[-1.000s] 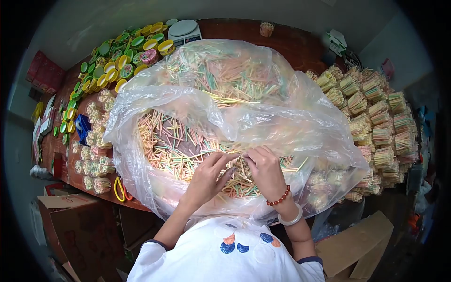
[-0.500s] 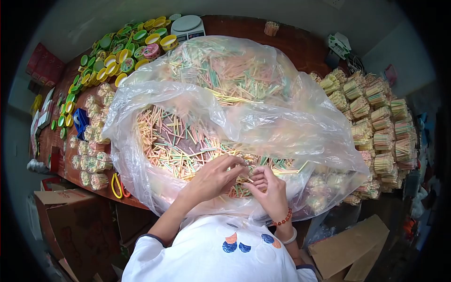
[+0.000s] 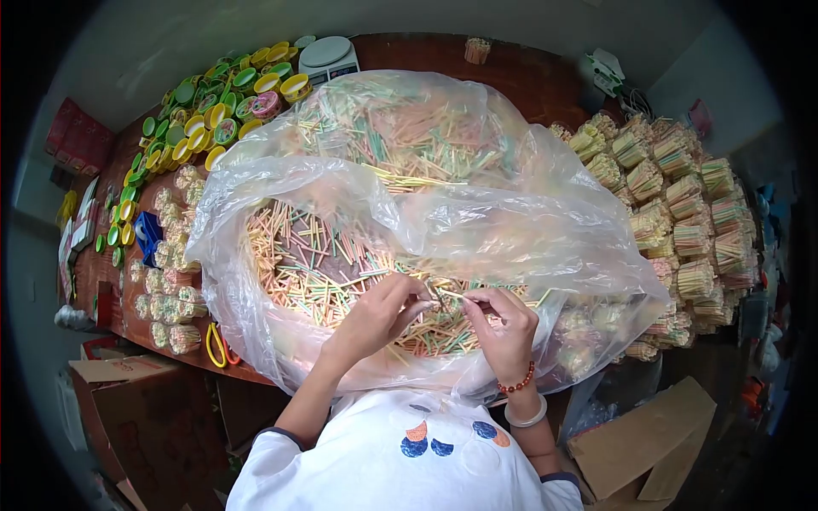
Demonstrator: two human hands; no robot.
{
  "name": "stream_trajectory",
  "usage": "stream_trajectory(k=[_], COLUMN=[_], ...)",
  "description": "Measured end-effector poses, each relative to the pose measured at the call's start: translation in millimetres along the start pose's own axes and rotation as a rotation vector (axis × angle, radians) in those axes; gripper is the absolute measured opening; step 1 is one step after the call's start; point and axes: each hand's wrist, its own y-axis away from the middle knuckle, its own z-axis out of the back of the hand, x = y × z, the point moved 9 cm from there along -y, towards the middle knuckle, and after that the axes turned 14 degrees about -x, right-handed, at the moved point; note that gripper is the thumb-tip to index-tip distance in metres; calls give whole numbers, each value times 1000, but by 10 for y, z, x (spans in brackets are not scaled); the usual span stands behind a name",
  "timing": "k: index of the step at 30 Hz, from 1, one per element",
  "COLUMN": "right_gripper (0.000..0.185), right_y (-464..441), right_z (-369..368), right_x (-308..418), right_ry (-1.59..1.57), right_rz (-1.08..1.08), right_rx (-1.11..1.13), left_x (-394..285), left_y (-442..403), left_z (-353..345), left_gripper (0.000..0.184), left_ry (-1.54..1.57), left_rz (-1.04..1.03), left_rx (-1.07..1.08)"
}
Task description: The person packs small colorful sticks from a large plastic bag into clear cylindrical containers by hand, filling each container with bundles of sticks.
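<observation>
A large clear plastic bag [image 3: 511,226] lies open in front of me, full of short, thin pastel sticks [image 3: 294,277]. Over its opening, my left hand [image 3: 375,319] has thumb and fingers pinched together; what lies between those fingertips is too small to make out. My right hand [image 3: 509,336], with a red bead bracelet and a pale bangle at the wrist, is closed in a pinch on a pale yellow stick [image 3: 452,295]. This stick points left toward my left fingertips. Whether they touch it is unclear.
Bundled sticks [image 3: 686,226] are stacked at the right, more bundles [image 3: 175,302] at the left. Green and yellow tubs [image 3: 196,123], a scale [image 3: 326,53], a blue tape dispenser [image 3: 147,236] and yellow-handled scissors [image 3: 215,345] stand around the bag. Cardboard boxes [image 3: 153,417] are below the table edge.
My hands have drawn apart, the right one moving right and slightly up. The pale stick between them now shows clearly. The whole view has shifted slightly.
</observation>
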Motion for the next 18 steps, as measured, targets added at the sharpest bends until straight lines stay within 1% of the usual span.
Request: stream_trajectory(k=[1, 3, 4, 6, 7, 9, 13, 15, 16, 18], right_gripper=[9, 10, 10, 11, 11, 13, 18, 35, 35, 56], right_y=[-14, -36, -56, -87, -94, -110, -61, -45, -33, -28], right_z=[-25, -89, -117, -177, -197, -228, -309, -327, -309, -170], right_x=[-6, -24, -48, -46, -47, 2, -114, -169, -189, -150], right_ry=[-1, 10, 10, 50, 50, 46, 30, -14, -15, -23], right_rz=[-2, -1, -3, 59, 59, 110, 40, -82, -81, 39], right_rx=[-2, 8, 10, 19, 20, 2, 36, 108, 112, 33], left_x=[-1, 151, 168, 115, 122, -21, -41, -110, -119, -10], left_y=[32, 62, 68, 55, 43, 8, -5, -25, -8, 31], left_z=[-41, 130, 117, 115, 120, 117, 46, 11, 31, 82], left_gripper=[23, 28, 28, 32, 32, 32, 32, 37, 37, 44], left_ry=[-1, 315, 314, 127, 126, -78, -140, -189, -190, -72], left_rz=[-1, 211, 213, 110, 111, -85, -50, -117, -113, 71], left_rx=[2, -322, -321, -311, -312, -281, -205, -181, -183, -170])
